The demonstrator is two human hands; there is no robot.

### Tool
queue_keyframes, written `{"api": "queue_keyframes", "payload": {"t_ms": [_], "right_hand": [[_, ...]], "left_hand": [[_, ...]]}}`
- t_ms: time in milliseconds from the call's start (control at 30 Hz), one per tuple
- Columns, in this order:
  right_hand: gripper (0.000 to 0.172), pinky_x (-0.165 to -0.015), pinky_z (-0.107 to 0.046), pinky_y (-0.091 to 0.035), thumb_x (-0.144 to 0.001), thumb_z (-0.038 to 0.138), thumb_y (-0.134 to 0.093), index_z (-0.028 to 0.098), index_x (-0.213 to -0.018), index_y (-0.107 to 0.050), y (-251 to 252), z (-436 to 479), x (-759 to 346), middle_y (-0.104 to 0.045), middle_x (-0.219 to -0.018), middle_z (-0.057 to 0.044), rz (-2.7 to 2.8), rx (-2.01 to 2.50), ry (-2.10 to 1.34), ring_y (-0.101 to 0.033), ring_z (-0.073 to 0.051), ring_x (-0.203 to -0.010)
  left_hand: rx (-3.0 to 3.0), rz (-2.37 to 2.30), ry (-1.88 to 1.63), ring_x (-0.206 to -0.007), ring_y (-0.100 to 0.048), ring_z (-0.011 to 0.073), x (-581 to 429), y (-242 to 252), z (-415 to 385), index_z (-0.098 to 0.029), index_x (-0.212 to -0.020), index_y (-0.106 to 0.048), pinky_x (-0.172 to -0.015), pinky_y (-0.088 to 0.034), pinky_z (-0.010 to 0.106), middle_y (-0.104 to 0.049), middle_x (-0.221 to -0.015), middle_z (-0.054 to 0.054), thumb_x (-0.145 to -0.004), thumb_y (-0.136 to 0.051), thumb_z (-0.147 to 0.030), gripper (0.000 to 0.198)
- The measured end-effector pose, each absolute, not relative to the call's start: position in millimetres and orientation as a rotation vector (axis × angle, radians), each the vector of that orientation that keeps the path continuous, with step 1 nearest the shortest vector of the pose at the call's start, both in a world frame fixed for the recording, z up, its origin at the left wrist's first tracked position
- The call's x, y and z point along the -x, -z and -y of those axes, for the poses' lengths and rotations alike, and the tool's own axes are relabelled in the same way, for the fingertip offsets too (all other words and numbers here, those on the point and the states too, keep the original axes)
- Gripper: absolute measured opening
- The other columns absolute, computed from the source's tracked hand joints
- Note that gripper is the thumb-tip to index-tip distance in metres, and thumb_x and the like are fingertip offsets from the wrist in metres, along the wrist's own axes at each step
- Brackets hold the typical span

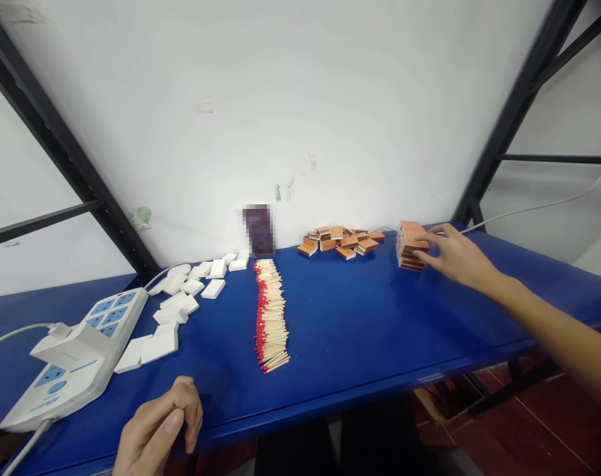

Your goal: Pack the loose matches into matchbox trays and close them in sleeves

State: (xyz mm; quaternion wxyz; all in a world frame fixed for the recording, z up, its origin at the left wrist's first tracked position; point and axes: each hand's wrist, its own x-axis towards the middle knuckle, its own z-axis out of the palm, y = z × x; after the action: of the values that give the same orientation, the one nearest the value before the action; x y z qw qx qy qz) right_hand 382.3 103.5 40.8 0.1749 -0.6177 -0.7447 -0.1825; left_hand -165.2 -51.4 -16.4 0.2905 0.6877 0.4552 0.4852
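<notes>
At the right of the table, my right hand [451, 254] reaches to a neat stack of orange matchboxes [410, 241]. Its thumb and fingers are closed on a matchbox at the stack's near right side. My left hand [161, 423] rests low at the front edge, fingers curled in and thumb against them, with nothing visible in it. Several white matchbox trays [168, 317] lie scattered beyond it. A long row of red-tipped matches [271, 317] runs down the middle, heads to the left. Against the wall lies a loose heap of orange matchbox sleeves [342, 241].
A white power strip [102, 344] with plugs and cords lies at the left. A dark purple blurred object [259, 230] leans on the wall behind the matches. Black metal frame posts [513, 109] rise at both sides of the blue table [350, 330].
</notes>
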Motion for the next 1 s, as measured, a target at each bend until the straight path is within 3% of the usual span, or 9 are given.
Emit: {"api": "queue_keyframes", "payload": {"t_ms": [100, 167, 300, 467, 600, 667, 833, 900, 1000], "right_hand": [[0.042, -0.093, -0.050, -0.043, -0.089, 0.027, -0.060, 0.020, -0.130, -0.063, -43, -101, -378, -0.049, -0.140, -0.022, 2.256, 1.678, 0.577, -0.055, -0.040, -0.114], [0.053, -0.100, -0.053, -0.036, -0.082, 0.013, -0.059, 0.027, -0.133, -0.062, -45, -104, -378, -0.041, -0.154, -0.017, 2.401, 1.602, 0.588, -0.044, -0.040, -0.131], [0.064, -0.108, -0.058, -0.029, -0.076, -0.002, -0.051, 0.028, -0.131, -0.063, -47, -123, -389, -0.037, -0.160, -0.012, 2.583, 1.516, 0.620, -0.027, -0.035, -0.147], [0.058, -0.102, -0.062, -0.038, -0.074, 0.003, -0.057, 0.023, -0.129, -0.062, -39, -146, -409, -0.039, -0.157, -0.016, 2.811, 1.352, 0.987, -0.035, -0.040, -0.142], [0.056, -0.101, -0.060, -0.040, -0.075, 0.004, -0.057, 0.023, -0.127, -0.063, -34, -148, -419, -0.041, -0.155, -0.017, 2.809, 1.311, 1.027, -0.035, -0.039, -0.141], [0.055, -0.101, -0.059, -0.040, -0.079, 0.007, -0.055, 0.024, -0.130, -0.061, -34, -144, -418, -0.041, -0.155, -0.016, 2.785, 1.277, 1.019, -0.035, -0.039, -0.142], [0.062, -0.104, -0.062, -0.039, -0.083, 0.021, -0.059, 0.029, -0.144, -0.049, -41, -125, -370, -0.032, -0.161, -0.012, 2.765, 1.190, 0.905, -0.036, -0.041, -0.141], [0.053, -0.105, -0.059, -0.041, -0.089, 0.030, -0.057, 0.028, -0.141, -0.053, -42, -123, -337, -0.043, -0.154, -0.013, 2.752, 1.184, 0.715, -0.046, -0.039, -0.134], [0.051, -0.102, -0.050, -0.046, -0.093, 0.032, -0.051, 0.021, -0.143, -0.053, -35, -137, -292, -0.055, -0.140, -0.016, 2.655, 1.366, 0.514, -0.054, -0.036, -0.126]], "left_hand": [[-1.877, -1.248, -1.233, -0.053, -0.051, 0.0169, 164, 12, 49, -0.020, -0.065, -0.054, -0.057, -0.040, 0.030, -0.053, -0.059, 0.001, -0.101, -0.041, -0.042, 0.045], [-1.970, -1.287, -1.190, -0.056, -0.051, 0.0171, 165, 6, 46, -0.020, -0.065, -0.054, -0.055, -0.039, 0.028, -0.053, -0.061, 0.001, -0.100, -0.044, -0.042, 0.042], [-2.167, -1.361, -1.124, -0.056, -0.048, 0.0160, 170, -3, 32, -0.020, -0.060, -0.049, -0.055, -0.037, 0.027, -0.051, -0.061, 0.000, -0.098, -0.046, -0.042, 0.044], [-2.251, -1.588, -1.060, -0.049, -0.041, 0.0137, 177, 2, 18, -0.020, -0.051, -0.034, -0.062, -0.040, 0.028, -0.040, -0.049, -0.003, -0.100, -0.039, -0.044, 0.055], [-2.219, -1.662, -1.001, -0.048, -0.044, 0.0132, 180, 5, 18, -0.020, -0.055, -0.047, -0.056, -0.040, 0.025, -0.046, -0.052, -0.003, -0.100, -0.040, -0.050, 0.054], [-2.221, -1.715, -0.968, -0.055, -0.052, 0.0146, 182, 2, 18, -0.021, -0.068, -0.059, -0.054, -0.040, 0.025, -0.056, -0.061, -0.003, -0.098, -0.043, -0.052, 0.047], [-2.493, -1.881, -0.861, -0.089, -0.063, 0.0233, 188, -9, -6, -0.021, -0.095, -0.066, -0.083, -0.048, 0.033, -0.068, -0.098, 0.005, -0.098, -0.045, -0.050, 0.036], [-2.667, -1.935, -0.749, -0.106, -0.060, 0.0298, 187, -14, -27, -0.019, -0.107, -0.067, -0.095, -0.045, 0.042, -0.066, -0.113, 0.010, -0.099, -0.042, -0.048, 0.039], [-2.857, -2.092, -0.418, -0.121, -0.054, 0.0378, 180, -21, -62, -0.016, -0.124, -0.064, -0.096, -0.043, 0.051, -0.062, -0.130, 0.017, -0.100, -0.038, -0.040, 0.043]]}}
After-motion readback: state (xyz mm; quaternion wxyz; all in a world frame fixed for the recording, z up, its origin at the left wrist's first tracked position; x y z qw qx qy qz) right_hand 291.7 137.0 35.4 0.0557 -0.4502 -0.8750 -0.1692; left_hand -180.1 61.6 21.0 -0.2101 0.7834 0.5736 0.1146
